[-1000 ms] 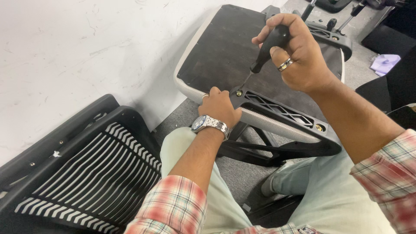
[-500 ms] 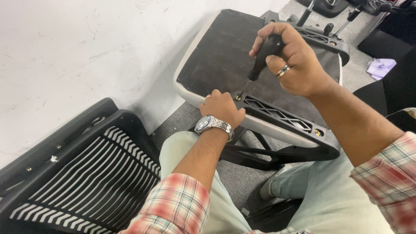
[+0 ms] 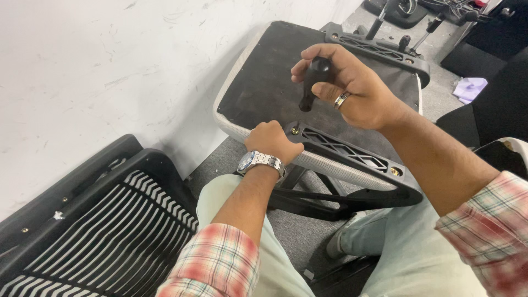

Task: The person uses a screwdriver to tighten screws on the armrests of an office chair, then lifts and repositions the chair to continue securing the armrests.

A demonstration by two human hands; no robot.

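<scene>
- Head view, looking down at lap and upturned chair seat.
- Right hand (image 3: 352, 91) clenched round black bulbous plastic screwdriver handle (image 3: 314, 81), ring on one finger; handle tipped down-left twd a brass-coloured screw (image 3: 295, 131). Shaft hidden or too thin to tell; tip contact w/ screw can't be confirmed.
- Left hand (image 3: 270, 142) closed in a fist on near corner of black slotted plastic armrest bracket (image 3: 346, 154), just beside that screw; prob. bracing bracket so it stays put. Steel-link wristwatch (image 3: 262, 162) on wrist.
- Upside-down grey-rimmed seat pan w/ black fabric underside (image 3: 264, 82) leans on white wall (image 3: 110, 60), edge propped near knees; puts screw holes within easy reach.
- 2nd brass screw (image 3: 394, 171) at bracket's far end.
- Black ribbed plastic chair backrest (image 3: 99, 220) lying apart at lower left, against wall.
- Pale green trousers, plaid sleeves below.
</scene>
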